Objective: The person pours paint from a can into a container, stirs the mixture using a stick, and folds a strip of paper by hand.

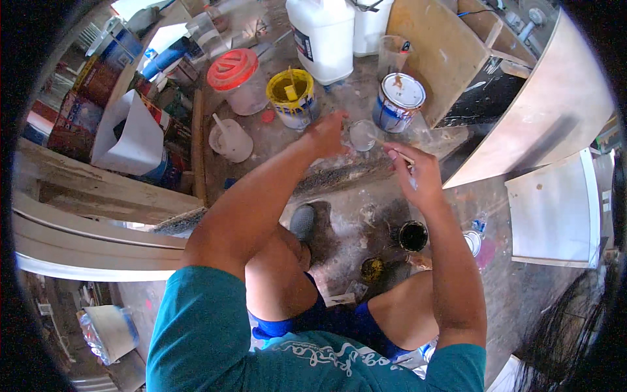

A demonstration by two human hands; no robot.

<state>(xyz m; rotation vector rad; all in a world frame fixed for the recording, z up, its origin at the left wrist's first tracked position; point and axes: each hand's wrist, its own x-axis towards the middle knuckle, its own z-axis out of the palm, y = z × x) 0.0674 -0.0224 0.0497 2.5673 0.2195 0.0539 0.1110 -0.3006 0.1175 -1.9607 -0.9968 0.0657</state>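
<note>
My right hand [419,178] is closed on a thin light-wood stick [406,157], whose far end reaches toward a small clear cup [363,135] on the raised ledge. Whether that end is a brush is too small to tell. On the cup's left, my left hand [326,136] is held out with its fingers apart, and nothing shows in it. Just beyond that hand stands a paint can with yellow inside [291,98], a handle sticking up from it. A white-lidded paint can [400,101], stained with drips, is right of the cup.
A red-lidded bucket [236,78], a pale pot with a handle [231,140] and white jugs [322,39] line the ledge. Below, a can of dark contents [413,236] sits on the floor near my right forearm. A pale panel [542,104] leans at right.
</note>
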